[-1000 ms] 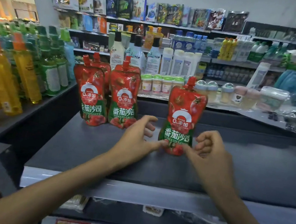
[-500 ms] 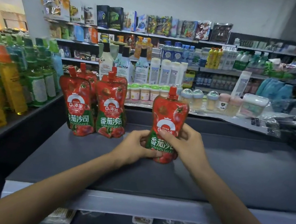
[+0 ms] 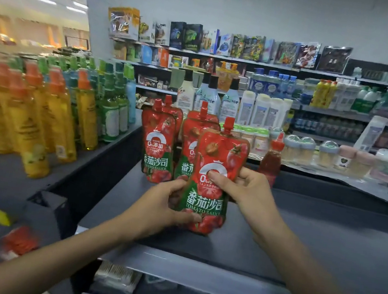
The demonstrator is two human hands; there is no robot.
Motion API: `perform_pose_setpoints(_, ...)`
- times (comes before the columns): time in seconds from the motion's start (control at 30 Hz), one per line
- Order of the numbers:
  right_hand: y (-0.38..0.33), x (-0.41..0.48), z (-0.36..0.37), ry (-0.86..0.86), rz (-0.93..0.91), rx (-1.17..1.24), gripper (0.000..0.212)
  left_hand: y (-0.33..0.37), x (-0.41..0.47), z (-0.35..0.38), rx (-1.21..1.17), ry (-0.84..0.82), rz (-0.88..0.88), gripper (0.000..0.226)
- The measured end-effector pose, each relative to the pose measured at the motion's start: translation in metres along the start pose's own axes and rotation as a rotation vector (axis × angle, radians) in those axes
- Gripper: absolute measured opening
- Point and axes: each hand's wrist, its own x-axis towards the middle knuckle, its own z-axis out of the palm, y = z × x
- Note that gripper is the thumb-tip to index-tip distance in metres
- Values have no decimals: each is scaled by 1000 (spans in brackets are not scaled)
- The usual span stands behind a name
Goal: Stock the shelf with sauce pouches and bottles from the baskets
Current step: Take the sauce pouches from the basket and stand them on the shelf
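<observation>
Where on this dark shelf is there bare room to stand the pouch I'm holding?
Widest bare patch: the dark shelf right of the held pouch and right hand, in front of the red squeeze bottle and beyond. A narrower strip lies left of the left hand, in front of the standing pouches. Crowded: the back left, where they cluster.

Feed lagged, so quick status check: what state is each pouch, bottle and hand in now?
Held pouch: upright, capped, gripped by both hands.
Left hand: holds its lower left edge.
Right hand: holds its right side, thumb on front.
Back pouches: standing upright on the shelf, capped.
Red bottle: standing upright, capped.
</observation>
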Motion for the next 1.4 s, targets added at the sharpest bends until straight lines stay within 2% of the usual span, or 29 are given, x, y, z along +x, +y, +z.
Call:
perform_pose_setpoints(0.17, 13, 23, 59, -42, -51, -54, 22, -9, -20, -43, -4, 246, 7, 29)
perform_pose_setpoints(0.4, 30, 58, 113, -26, -52, -125, 16, -28, -21, -79, 62, 498, -21, 27)
perform_pose_setpoints(0.6, 49, 71, 129, -36, -30, -185, 21, -42, -17, -83, -4, 560, -95, 30)
perform_pose_setpoints(0.9, 59, 54, 122, -74, 1, -216, 32, -43, -22, -83, -73, 580, -81, 35)
perform_pose_setpoints(1.13, 75, 34, 111, -25, 58, -571, 43, -44, -23, -84, -41, 604, -79, 31)
perform_pose_setpoints(1.23, 82, 37, 116, 27, 14, -694, 40, -43, -18, -83, -33, 624, -107, 31)
perform_pose_setpoints(1.4, 87, 47, 119, 76, -20, -770, 37, -39, -7, -82, -51, 654, -136, 30)
